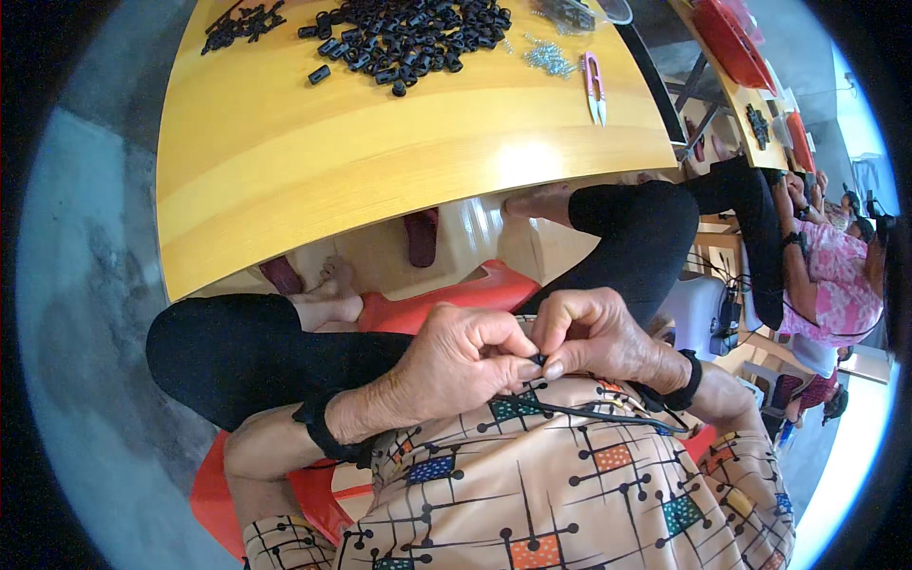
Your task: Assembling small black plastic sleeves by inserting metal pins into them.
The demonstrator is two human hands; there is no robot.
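Observation:
My left hand (461,356) and my right hand (598,337) meet in front of my chest, above my lap. Thumbs and forefingers of both are pinched together around a small black piece (539,360), mostly covered by the fingertips. On the yellow table (380,152) ahead lies a large pile of black cord-lock barrels (408,38). To its left is a smaller heap of thin black parts (242,26), and to its right a scatter of small silver springs (550,57). Thread snips (594,88) with pink handles rest beside the springs.
A black cord (598,415) crosses my patterned shirt just below the hands. I sit on a red plastic chair (214,494), knees near the table's edge. Clear plastic containers (570,14) stand at the far right corner. Rightward, another table holds a red basin (731,43), with a person in pink (836,285) beside it.

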